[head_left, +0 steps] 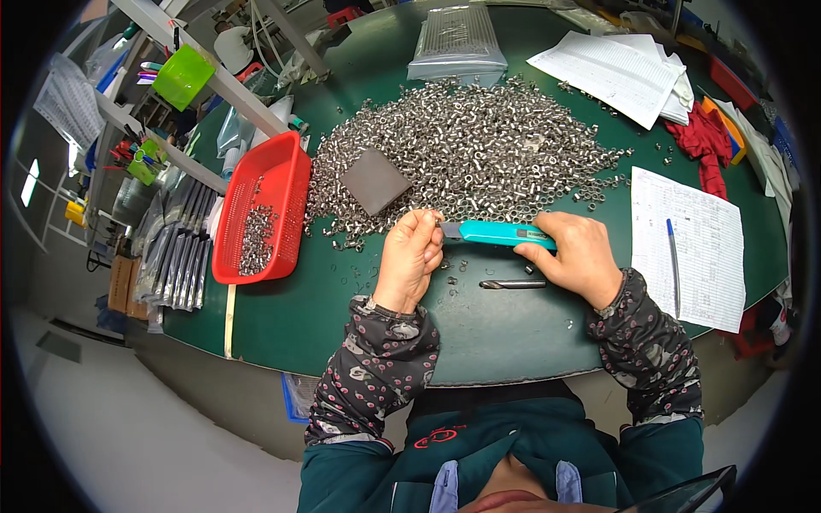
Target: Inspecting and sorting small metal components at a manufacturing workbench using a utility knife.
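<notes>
My right hand point(579, 254) is closed around a teal utility knife point(492, 232), its blade pointing left. At the blade's tip, my left hand point(410, 255) pinches a small metal ring, mostly hidden by the fingertips. Just beyond both hands spreads a large heap of small shiny metal rings point(462, 128). A dark grey square block point(375, 181) rests tilted on the heap's near left side. Below the knife, a drill bit point(513, 285) lies on the green table, with a few thin dark shavings point(455, 278) beside it.
A red plastic basket point(295, 214) holding some rings stands left of the heap. At right lie a written sheet point(701, 256) and a blue pen point(673, 265). More papers point(607, 75), a red cloth point(703, 145) and a bag of tubes point(458, 43) sit farther back.
</notes>
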Action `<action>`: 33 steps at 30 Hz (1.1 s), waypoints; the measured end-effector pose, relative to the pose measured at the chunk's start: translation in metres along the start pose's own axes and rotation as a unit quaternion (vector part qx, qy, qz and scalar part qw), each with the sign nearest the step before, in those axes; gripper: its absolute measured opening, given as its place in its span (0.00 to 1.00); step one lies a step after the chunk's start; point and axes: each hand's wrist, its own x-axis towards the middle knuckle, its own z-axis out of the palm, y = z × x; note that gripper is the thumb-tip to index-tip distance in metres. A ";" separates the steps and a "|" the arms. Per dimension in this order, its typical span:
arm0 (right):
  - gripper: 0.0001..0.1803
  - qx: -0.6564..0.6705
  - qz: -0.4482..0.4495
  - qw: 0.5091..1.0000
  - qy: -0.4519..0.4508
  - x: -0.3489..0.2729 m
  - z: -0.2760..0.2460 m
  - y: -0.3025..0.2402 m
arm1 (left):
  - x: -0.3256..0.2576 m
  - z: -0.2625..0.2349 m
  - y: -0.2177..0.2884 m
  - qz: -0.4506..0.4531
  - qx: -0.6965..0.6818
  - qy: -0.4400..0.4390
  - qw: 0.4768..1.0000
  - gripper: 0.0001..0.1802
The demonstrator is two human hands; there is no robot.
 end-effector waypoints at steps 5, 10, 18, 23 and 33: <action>0.16 -0.012 -0.007 1.000 0.008 -0.001 0.000 0.000 | 0.000 0.001 0.000 0.002 0.011 0.000 1.000 0.07; 0.16 -0.019 -0.011 1.000 0.013 -0.001 -0.001 0.000 | 0.000 0.001 0.001 0.000 0.021 0.009 1.000 0.07; 0.16 -0.026 -0.022 0.999 0.024 -0.001 -0.002 -0.001 | 0.000 0.002 0.001 0.001 0.041 0.021 0.999 0.07; 0.16 -0.025 -0.027 0.999 0.030 -0.001 -0.001 0.000 | 0.000 0.003 0.001 0.006 0.048 0.024 0.999 0.08; 0.16 -0.027 -0.032 0.999 0.028 -0.001 -0.002 0.001 | 0.001 0.002 0.001 -0.010 0.064 0.027 0.998 0.09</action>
